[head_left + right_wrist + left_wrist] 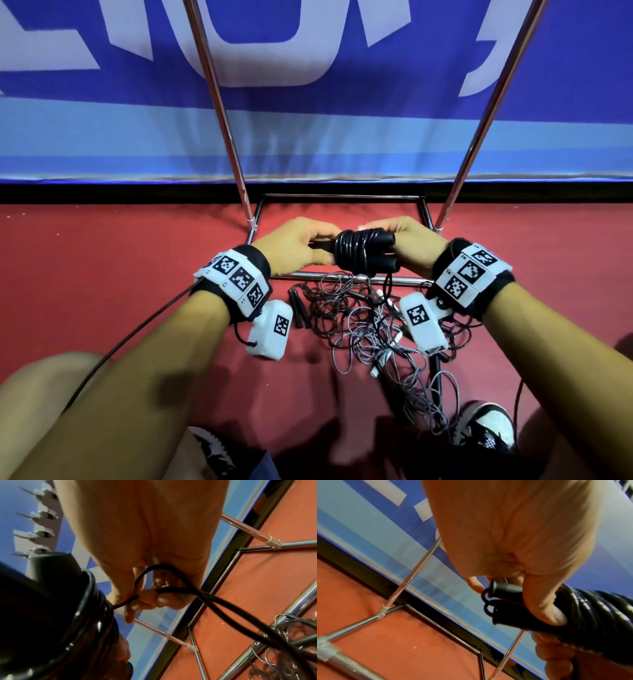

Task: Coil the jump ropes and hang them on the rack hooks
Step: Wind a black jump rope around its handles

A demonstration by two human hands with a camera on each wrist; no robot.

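A: So, what's the left hand point(297, 247) doing?

B: It's gripping the black jump rope point(359, 251) at mid-frame in the head view. Thumb & fingers point(544, 607) are curling round the two handles point(506, 597), which are lying side by side w/ the cord wound tight round them.

A: And the right hand point(412, 246)?

B: It's sitting at the other end of the same bundle, fingers point(150, 599) curling in & pinching the loose black cord point(185, 589). That cord is looping up past the palm, then trailing down toward the lower right of the right wrist view.

A: Where's the bundle vs. the rack point(219, 99)?

B: It's being held in the air, just above the rack's front base bar. Two chrome uprights are rising toward the top of the frame, left & right of centre. A row of hooks point(41, 515) is showing at the upper left of the right wrist view.

A: Other ropes?

B: A tangled pile of ropes point(363, 329) is lying on the red floor point(102, 257), below the hands, lower centre of the head view.
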